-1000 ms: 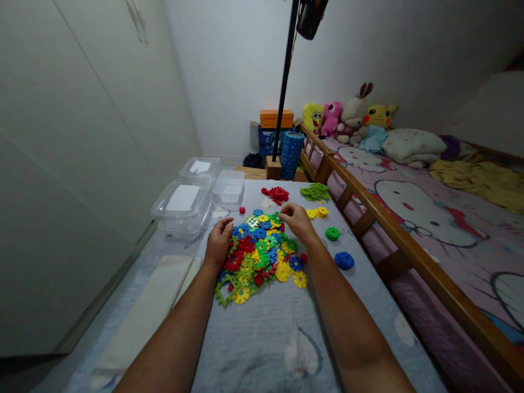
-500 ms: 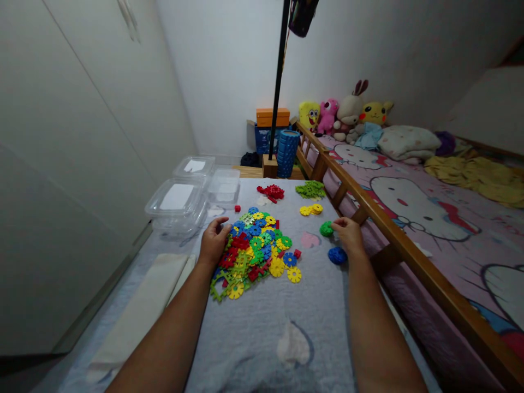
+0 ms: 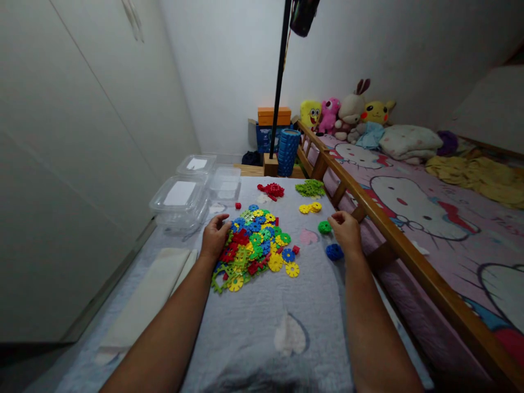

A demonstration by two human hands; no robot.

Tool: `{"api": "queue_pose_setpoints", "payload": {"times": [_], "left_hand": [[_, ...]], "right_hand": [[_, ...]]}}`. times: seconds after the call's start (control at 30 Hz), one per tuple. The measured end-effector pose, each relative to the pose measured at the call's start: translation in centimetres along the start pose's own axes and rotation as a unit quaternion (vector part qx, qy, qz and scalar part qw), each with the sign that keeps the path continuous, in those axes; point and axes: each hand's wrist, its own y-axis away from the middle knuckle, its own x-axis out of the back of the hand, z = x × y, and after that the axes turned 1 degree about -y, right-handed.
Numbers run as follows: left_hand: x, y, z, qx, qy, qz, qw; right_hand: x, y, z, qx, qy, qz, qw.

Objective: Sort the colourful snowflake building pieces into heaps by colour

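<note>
A mixed heap of plastic building pieces [image 3: 254, 248], notched discs and square lattices in several colours, covers the middle of the cloth. At its left edge rests my left hand [image 3: 215, 236], fingers loosely apart and holding nothing. My right hand [image 3: 347, 232] hovers just right of a small stack of green discs [image 3: 325, 227], fingers slightly spread with nothing seen in them. Nearer me lies a cluster of blue discs [image 3: 334, 251]. Farther back are yellow discs [image 3: 310, 208], light green lattice pieces [image 3: 310, 188] and red pieces [image 3: 272, 190], each in its own pile.
Clear plastic boxes [image 3: 180, 197] with lids stand at the back left. A folded beige cloth [image 3: 143, 303] lies left of my left arm. Along the right runs a wooden bed rail [image 3: 360, 204]. A black pole [image 3: 278, 82] rises behind the table.
My right hand has drawn slightly away from the green stack, its fingers now apart from it. My left hand stays by the heap. The view has shifted slightly.
</note>
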Motion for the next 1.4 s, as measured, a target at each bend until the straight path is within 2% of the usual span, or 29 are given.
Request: {"api": "queue_pose_setpoints", "payload": {"times": [0.1, 0.2, 0.3, 0.43, 0.53, 0.67, 0.83, 0.93, 1.13, 1.27, 1.4], "left_hand": [[-0.1, -0.1, -0.1, -0.005, -0.01, 0.001, 1.0], [-0.2, -0.2, 0.1, 0.003, -0.025, -0.026, 0.999], [-0.1, -0.3, 0.9, 0.027, -0.034, -0.062, 0.997], [0.7, 0.5, 1.6, 0.033, -0.051, -0.102, 0.993], [1.8, 1.9, 1.5, 0.0, -0.124, -0.128, 0.984], [3.0, 4.2, 0.6, -0.083, -0.241, -0.178, 0.95], [2.8, 6.1, -0.2, -0.142, -0.313, -0.195, 0.919], [2.2, 6.3, -0.2, -0.168, -0.313, -0.188, 0.916], [2.0, 6.4, 0.0, -0.184, -0.285, -0.169, 0.925], [2.4, 6.4, -0.1, -0.163, -0.231, -0.165, 0.945], [2.7, 6.2, -0.1, -0.133, -0.174, -0.165, 0.962]], "right_hand": [[-0.9, 2.6, -2.5, 0.062, -0.03, -0.134, 0.989], [-2.2, 5.6, -3.8, 0.125, 0.009, -0.247, 0.961], [-3.1, 7.6, -3.7, 0.174, 0.064, -0.282, 0.941], [-3.5, 8.2, -2.8, 0.194, 0.106, -0.312, 0.924], [-3.7, 8.1, -2.4, 0.177, 0.105, -0.317, 0.926], [-4.0, 7.5, -2.5, 0.159, 0.072, -0.29, 0.941], [-5.4, 4.9, -4.0, 0.113, -0.002, -0.272, 0.956], [-7.7, 2.5, -5.4, 0.101, -0.019, -0.261, 0.96], [-14.0, -1.6, -7.7, 0.049, 0.011, -0.224, 0.973], [-17.1, -3.3, -8.7, 0.031, 0.046, -0.214, 0.975], [-19.2, -4.1, -9.3, 0.024, 0.071, -0.217, 0.973]]}}
